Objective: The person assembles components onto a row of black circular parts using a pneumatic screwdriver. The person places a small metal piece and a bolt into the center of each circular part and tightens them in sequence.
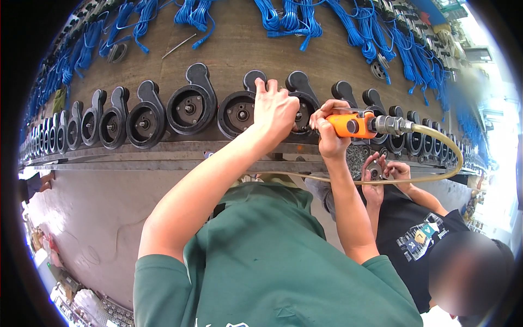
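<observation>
Head cam: L hand (275, 111) is over a blk round housing (235, 114), fingers bent down by its stubby arm; can't tell if it's pinching anything. R hand (333, 143) is wrapped round an orange air tool (348, 126), nose end pointing L at the next blk housing (308, 101), just beside L hand. Clear hose (456, 150) loops off the tool's R end. More housings (146, 121) in a row along the surface's (234, 52) near edge; blue cable bundles (290, 20) + thin metal rod (178, 46) farther back. Co-worker (400, 218) at R holds a small round metal pc (375, 173).
</observation>
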The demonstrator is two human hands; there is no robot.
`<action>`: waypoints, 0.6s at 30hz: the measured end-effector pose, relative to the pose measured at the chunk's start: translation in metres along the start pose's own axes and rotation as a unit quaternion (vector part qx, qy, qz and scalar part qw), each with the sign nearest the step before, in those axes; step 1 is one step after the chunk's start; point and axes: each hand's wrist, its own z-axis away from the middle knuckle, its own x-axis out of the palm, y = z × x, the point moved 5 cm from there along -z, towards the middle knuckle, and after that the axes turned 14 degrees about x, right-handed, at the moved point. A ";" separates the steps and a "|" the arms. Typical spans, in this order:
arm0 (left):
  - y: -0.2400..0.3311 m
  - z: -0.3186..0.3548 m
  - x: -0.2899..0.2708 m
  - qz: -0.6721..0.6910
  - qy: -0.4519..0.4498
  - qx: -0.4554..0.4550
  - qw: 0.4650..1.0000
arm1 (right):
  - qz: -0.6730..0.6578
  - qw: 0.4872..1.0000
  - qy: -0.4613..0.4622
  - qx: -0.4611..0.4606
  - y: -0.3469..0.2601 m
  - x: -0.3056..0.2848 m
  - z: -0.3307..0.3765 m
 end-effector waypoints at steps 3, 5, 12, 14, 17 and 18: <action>0.000 0.001 0.000 -0.002 0.044 0.009 0.999 | 0.006 1.000 -0.009 -0.004 0.004 0.002 0.002; 0.000 0.000 0.001 0.001 0.039 0.009 0.999 | 0.029 0.999 -0.012 -0.010 0.009 0.001 0.002; -0.004 0.003 0.004 0.030 0.062 0.017 0.997 | 0.011 0.999 -0.028 -0.021 0.018 -0.006 0.002; -0.011 0.013 0.005 0.070 0.123 0.043 0.989 | -0.018 0.999 -0.033 -0.013 0.013 -0.004 0.000; -0.022 0.031 -0.008 0.099 0.154 0.044 0.982 | 0.005 1.000 -0.023 -0.019 0.008 -0.007 -0.004; -0.025 0.038 -0.010 0.096 0.159 0.034 0.982 | -0.006 1.000 -0.016 -0.022 0.004 -0.009 -0.006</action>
